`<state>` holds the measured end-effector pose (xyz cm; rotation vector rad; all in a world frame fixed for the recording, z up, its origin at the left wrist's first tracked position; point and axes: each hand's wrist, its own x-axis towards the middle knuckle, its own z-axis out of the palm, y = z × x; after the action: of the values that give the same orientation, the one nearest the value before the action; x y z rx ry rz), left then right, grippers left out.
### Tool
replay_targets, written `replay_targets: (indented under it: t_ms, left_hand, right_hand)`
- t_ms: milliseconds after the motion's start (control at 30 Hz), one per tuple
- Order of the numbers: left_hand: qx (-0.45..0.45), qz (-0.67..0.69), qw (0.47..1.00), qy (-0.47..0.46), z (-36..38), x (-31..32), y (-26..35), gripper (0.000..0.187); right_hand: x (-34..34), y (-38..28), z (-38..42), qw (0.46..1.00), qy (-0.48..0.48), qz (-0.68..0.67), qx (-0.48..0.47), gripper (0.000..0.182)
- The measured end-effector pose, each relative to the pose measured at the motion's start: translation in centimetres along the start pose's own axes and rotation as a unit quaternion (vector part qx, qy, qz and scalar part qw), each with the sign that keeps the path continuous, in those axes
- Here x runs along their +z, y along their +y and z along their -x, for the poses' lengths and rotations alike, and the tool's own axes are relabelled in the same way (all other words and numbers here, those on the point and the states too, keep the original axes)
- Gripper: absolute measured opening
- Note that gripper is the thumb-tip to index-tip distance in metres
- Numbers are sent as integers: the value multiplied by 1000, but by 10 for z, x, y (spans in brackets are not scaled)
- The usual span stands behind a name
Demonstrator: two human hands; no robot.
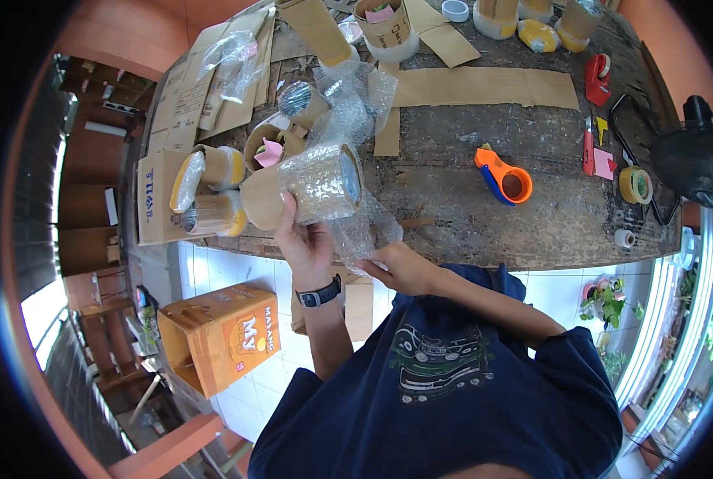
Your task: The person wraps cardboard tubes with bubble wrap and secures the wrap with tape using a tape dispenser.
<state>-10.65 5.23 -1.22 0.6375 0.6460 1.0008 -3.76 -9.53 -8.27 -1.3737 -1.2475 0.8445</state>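
Observation:
My left hand (307, 246) holds a cardboard tube (262, 199) from below, near the table's front edge. The tube lies sideways, its right part wrapped in bubble wrap (316, 182). A loose end of that wrap hangs below, and the fingers of my right hand (400, 267) are pinched on it. More bubble wrap (348, 100) trails across the table behind the tube. Beside it on the left stand other tubes with taped, wrapped ends (214, 214) and an open tube with pink paper (268, 152) inside.
An orange and blue tape dispenser (506, 177) lies to the right. Beyond are a red cutter (588, 148), a red tape dispenser (598, 80), a yellow tape roll (635, 186) and a black fan-like object (696, 156). Flat cardboard (484, 86) lies behind; an orange carton (220, 335) sits on the floor.

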Motion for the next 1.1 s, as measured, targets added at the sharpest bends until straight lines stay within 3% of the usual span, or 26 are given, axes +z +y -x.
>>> replay_targets:
  t_ms: [200, 333, 367, 400, 467, 533, 633, 667, 867, 967, 1100]
  left_hand:
    - [-133, 105, 985, 32, -16, -39, -14, 55]
    - [-116, 122, 986, 13, -10, -45, -12, 60]
    - [-108, 122, 987, 4, -8, -43, -10, 60]
    - [-98, 122, 988, -4, -4, -39, -5, 59]
    - [-75, 122, 990, -1, 0, -36, 2, 58]
    - [-73, 103, 991, -36, 5, -36, 3, 59]
    - [-74, 73, 990, -97, 16, -26, 3, 61]
    - [-74, 61, 988, -119, 20, -21, 3, 62]
    - [-33, 35, 993, -106, 29, 3, -3, 62]
    - [-53, 83, 992, -84, 27, 9, -6, 59]
    - [-38, -1, 993, -115, 24, 0, -19, 63]
  right_hand:
    - [10, 9, 13, 983, -60, 158, 71, 26]
    - [-10, 5, 15, 949, -131, 231, 169, 27]
    - [-21, 4, 13, 937, -163, 240, 196, 30]
    - [-35, 9, 10, 949, -180, 179, 186, 60]
    - [-49, 26, 3, 990, 6, 140, 34, 90]
    - [-74, -3, -23, 980, 144, 114, -76, 104]
    - [-90, -26, -49, 980, 171, 25, -99, 96]
    - [-90, -29, -56, 971, 190, 8, -148, 87]
    - [-55, -22, -53, 936, 324, 46, -128, 73]
    - [-45, -17, -53, 922, 365, -1, -128, 68]
    - [-43, -5, -47, 933, 326, -138, -63, 60]
